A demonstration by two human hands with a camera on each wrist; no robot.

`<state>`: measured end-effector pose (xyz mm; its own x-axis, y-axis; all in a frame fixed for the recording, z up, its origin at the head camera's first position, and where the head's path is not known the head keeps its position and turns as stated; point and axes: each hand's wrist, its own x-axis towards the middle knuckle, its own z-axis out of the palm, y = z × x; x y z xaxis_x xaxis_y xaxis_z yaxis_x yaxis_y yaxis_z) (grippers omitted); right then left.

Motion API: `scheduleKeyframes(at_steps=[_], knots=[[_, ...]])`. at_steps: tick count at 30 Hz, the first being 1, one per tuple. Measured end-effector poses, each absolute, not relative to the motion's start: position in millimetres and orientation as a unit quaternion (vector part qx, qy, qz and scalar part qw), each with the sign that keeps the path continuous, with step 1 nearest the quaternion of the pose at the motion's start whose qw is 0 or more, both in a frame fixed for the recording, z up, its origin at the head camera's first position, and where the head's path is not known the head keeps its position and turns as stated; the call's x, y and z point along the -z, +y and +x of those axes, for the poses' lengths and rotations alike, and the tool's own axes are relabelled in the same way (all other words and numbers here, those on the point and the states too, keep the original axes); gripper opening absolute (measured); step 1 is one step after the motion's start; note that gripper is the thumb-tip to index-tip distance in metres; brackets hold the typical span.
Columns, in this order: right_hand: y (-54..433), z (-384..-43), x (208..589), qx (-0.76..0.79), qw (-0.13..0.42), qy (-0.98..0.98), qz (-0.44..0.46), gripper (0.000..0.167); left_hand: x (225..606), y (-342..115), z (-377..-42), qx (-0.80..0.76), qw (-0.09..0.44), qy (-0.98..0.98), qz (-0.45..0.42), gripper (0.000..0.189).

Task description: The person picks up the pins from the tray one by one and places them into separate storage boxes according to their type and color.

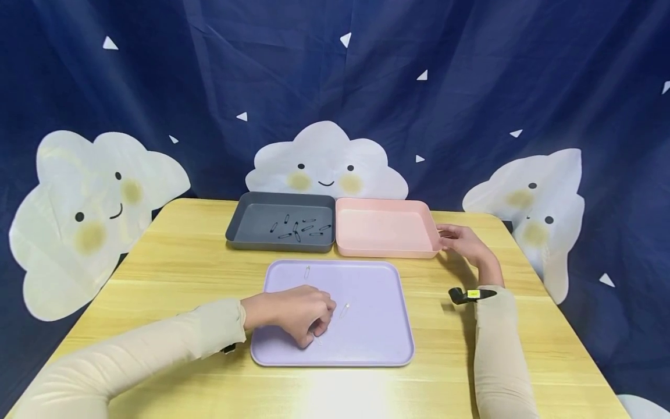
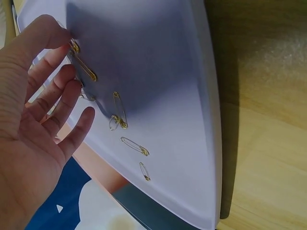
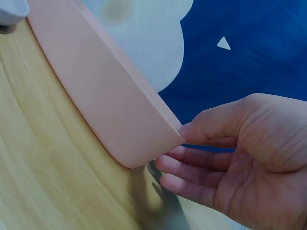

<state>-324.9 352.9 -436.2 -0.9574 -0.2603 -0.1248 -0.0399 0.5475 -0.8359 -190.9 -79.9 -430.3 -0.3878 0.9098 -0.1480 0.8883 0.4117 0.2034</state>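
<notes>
My left hand (image 1: 297, 314) reaches down over a lilac tray (image 1: 371, 343), thumb and forefinger a little apart at the tray surface. Close beside those fingertips lies a gold safety pin (image 2: 86, 68); the other fingers are spread and bent. Several more pins are scattered on the lilac tray, among them one safety pin (image 1: 344, 310) right of the hand and another safety pin (image 1: 307, 272) near the back rim. At the right, my right hand (image 1: 466, 243) grips the corner of a pink tray (image 1: 387, 254), thumb at the rim and fingers against the outside wall.
A dark grey tray (image 1: 256, 224) with several black safety pins (image 1: 296, 233) stands left of the pink tray, side against side. Both sit at the back of the wooden table (image 1: 183, 267), behind the lilac tray. A blue curtain (image 1: 293, 70) with clouds hangs beyond.
</notes>
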Motion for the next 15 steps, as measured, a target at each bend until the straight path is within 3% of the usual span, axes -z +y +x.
scheduleKeyframes(at_steps=[15], knots=[[356.3, -326.3, 438.7, 0.498, 0.13, 0.854, -0.077, 0.053, 431.3, -72.6, -192.7, -0.029, 0.088, 0.825, 0.557, 0.022]])
